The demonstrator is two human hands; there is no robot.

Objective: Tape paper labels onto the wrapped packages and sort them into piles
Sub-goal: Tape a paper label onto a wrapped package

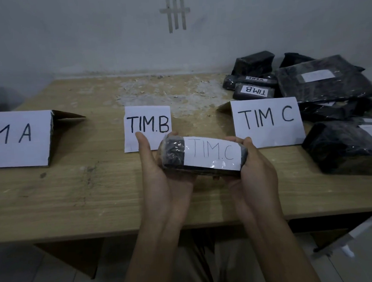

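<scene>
A small black wrapped package (172, 152) with a taped white label reading TIM.C (212, 153) is held above the table's front middle. My left hand (159, 176) cups its left end from below, thumb raised. My right hand (254, 169) grips its right end, fingers curled over the top. Three standing paper signs face me: TIM A (19, 136) at left, TIM.B (146, 124) in the middle, TIM C (266, 119) at right. A heap of black wrapped packages (320, 84) lies at the back right, some labelled.
The wooden table (86, 189) has a worn, flaky patch at the back middle. A large black package (343, 150) lies at the right edge. A white wall with tape strips (175, 13) stands behind. The table's front edge is close to my lap.
</scene>
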